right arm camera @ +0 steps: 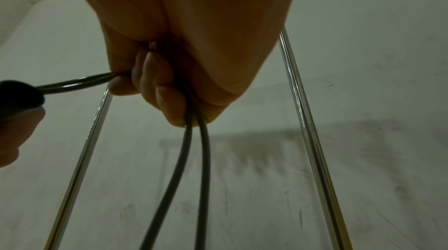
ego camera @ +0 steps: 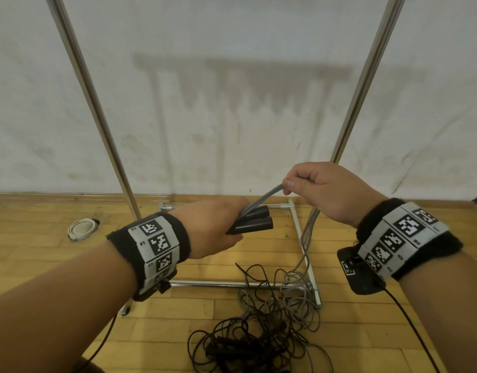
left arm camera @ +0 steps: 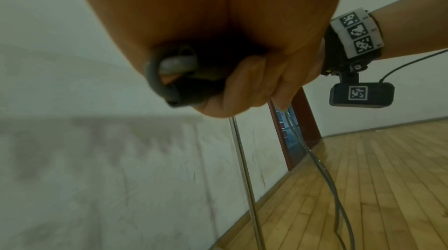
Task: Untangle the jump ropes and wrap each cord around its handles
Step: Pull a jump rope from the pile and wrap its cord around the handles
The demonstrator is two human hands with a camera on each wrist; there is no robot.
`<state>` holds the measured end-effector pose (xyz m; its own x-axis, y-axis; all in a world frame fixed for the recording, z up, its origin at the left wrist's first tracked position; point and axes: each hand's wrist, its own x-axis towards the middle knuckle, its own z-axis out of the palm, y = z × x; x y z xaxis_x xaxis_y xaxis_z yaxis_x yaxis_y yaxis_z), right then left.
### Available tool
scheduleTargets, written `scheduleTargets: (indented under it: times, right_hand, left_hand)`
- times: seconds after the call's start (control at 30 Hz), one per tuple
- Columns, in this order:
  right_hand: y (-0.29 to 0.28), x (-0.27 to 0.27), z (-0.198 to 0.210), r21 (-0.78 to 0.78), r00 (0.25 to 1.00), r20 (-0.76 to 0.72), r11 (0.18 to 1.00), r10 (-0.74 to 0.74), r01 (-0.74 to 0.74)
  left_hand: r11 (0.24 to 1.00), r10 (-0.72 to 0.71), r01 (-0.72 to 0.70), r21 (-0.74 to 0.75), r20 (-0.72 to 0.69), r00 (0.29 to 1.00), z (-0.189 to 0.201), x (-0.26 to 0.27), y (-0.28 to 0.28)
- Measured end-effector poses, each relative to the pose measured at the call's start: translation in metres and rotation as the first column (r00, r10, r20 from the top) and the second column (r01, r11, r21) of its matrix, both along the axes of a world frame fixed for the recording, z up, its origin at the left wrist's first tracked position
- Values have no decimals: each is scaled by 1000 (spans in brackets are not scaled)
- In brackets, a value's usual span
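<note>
My left hand (ego camera: pixel 215 227) has its grip closed around two black handles (ego camera: pixel 254 220) held together. My right hand (ego camera: pixel 326 192) pinches the doubled grey cord (ego camera: pixel 261 201) just beside them; it trails down to tangled ropes (ego camera: pixel 261 335) on the wooden floor (ego camera: pixel 43 238).

Both forearms raised, left hand (ego camera: pixel 214 228) fisted, right hand (ego camera: pixel 328 192) curled, knuckles up

No readable words or numbers, only black-and-white square code markers on both wristbands (ego camera: pixel 158 244), tiny print beside them perhaps digits, too blurred
</note>
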<state>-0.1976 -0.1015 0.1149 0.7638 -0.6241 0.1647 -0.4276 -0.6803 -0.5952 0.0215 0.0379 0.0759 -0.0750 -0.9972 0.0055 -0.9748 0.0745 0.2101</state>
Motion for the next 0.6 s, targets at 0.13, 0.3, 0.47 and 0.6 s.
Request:
scheduleTargets:
  times: [0.13, 0.3, 0.47, 0.6]
  right_hand:
    - [1, -1, 2, 2, 1000, 3, 1000, 1, -1]
    - [4, 1, 4, -1, 1000, 10, 1000, 5, -5]
    - [3, 2, 7, 29, 997, 69, 999, -22, 20]
    - [8, 16, -11, 139, 998, 39, 989, -53, 47]
  left_hand:
    - [1000, -27, 28, 7, -50, 998, 4, -4, 2]
    - [1000, -8, 14, 25, -243, 970, 7, -5, 6]
    - [1000, -21, 23, 8, -217, 976, 13, -9, 5]
    - [980, 31, -82, -182, -267, 963, 17, -9, 0]
